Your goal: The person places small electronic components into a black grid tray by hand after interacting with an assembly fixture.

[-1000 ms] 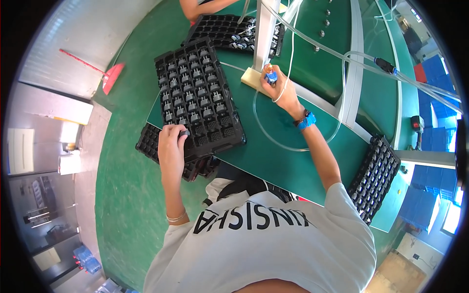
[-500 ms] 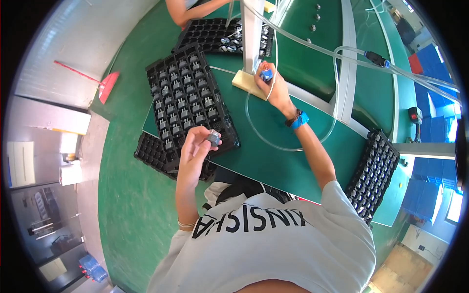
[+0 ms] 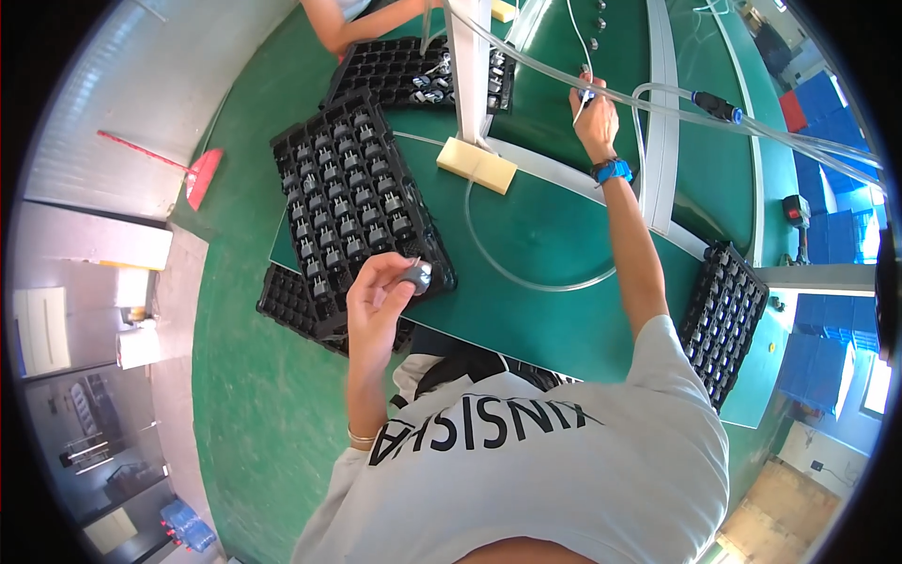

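My left hand (image 3: 381, 296) is raised above the near corner of a black compartment tray (image 3: 352, 202) and grips a small grey caster wheel (image 3: 416, 275) between its fingers. The tray holds several more such parts in its cells. My right hand (image 3: 594, 111), with a blue watch on the wrist, is stretched out over the green table (image 3: 554, 226) and pinches a thin tool or tube end (image 3: 584, 94). A pale yellow block (image 3: 476, 165) lies on the table between both hands. A clear hose (image 3: 526, 277) loops across the table.
A second black tray (image 3: 427, 70) lies farther back, with another person's arm (image 3: 352, 23) at it. A third tray (image 3: 728, 315) sits at the table's right end, and more trays (image 3: 287, 305) are stacked below the left edge. A white post (image 3: 467, 66) rises from the table. A red broom (image 3: 193, 174) lies on the floor.
My left hand lifted a wheel out of the tray and raised it toward me. My right hand left the yellow block and reached farther out to the right.
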### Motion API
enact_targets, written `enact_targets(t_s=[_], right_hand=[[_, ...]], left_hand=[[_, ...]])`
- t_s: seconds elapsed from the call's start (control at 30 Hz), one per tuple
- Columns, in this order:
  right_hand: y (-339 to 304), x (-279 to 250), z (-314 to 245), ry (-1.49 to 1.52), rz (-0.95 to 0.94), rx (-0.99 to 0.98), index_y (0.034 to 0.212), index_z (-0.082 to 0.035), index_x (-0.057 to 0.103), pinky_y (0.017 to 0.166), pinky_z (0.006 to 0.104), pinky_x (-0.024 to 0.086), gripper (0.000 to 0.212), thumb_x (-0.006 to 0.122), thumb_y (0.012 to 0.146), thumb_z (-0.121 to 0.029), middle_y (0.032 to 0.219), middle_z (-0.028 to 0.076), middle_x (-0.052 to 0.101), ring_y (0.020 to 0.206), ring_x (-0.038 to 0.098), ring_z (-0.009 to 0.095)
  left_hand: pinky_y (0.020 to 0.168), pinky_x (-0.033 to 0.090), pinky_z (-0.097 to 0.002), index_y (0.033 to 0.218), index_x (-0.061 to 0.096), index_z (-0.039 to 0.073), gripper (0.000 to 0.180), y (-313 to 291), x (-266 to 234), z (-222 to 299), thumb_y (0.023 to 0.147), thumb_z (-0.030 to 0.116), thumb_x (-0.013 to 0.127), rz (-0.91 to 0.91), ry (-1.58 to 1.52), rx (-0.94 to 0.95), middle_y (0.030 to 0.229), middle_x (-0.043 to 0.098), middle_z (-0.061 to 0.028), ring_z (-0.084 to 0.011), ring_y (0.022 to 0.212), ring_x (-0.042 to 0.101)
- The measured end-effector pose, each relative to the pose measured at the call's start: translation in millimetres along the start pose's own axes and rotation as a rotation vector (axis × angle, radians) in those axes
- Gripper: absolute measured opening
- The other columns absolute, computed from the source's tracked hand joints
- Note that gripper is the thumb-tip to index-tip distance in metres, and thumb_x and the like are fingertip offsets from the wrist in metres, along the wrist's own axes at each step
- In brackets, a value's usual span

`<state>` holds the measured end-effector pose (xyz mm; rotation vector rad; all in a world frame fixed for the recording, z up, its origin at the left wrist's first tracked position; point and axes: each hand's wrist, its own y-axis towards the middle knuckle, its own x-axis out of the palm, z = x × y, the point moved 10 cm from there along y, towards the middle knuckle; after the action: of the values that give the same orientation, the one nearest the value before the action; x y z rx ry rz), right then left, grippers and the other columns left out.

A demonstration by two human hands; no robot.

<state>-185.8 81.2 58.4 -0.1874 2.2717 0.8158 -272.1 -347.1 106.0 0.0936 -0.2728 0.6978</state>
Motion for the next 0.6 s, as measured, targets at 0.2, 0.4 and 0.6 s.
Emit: enact_targets(t_s=[0.2,0.4,0.6], right_hand=[[-85,-26,-110,1.057,-0.482,0.157,0.095,-0.007,0.054,0.063,0.0221,0.041,0.02,0.055,0.082,-0.022,0.086,-0.001,0.053,0.072,0.049,0.009],[-220,-26,-209,1.576,-1.192,0.697,0.116,-0.007,0.044,0.077,0.0265,0.046,0.042,0.053,0.084,-0.033,0.101,0.007,0.055,0.089,0.056,0.014],[-226,-45,-216,1.497,-1.195,0.619,0.114,-0.005,0.044,0.076,0.0267,0.046,0.04,0.051,0.085,-0.032,0.1,0.006,0.053,0.09,0.055,0.013]], left_hand=[[0.081,0.047,-0.0278,0.1,0.057,-0.004,0.021,7,29,25,0.079,-0.009,0.059,-0.09,0.019,0.284,0.104,0.051,-0.0098,-0.0164,0.09,0.057],[0.081,0.05,-0.0275,0.099,0.06,-0.006,0.025,5,44,26,0.075,-0.014,0.059,-0.1,-0.018,0.298,0.1,0.05,-0.0094,-0.0178,0.087,0.058],[0.081,0.05,-0.027,0.098,0.06,-0.006,0.027,-1,45,25,0.072,-0.013,0.064,-0.068,0.036,0.321,0.098,0.05,-0.0081,-0.0166,0.088,0.057]])
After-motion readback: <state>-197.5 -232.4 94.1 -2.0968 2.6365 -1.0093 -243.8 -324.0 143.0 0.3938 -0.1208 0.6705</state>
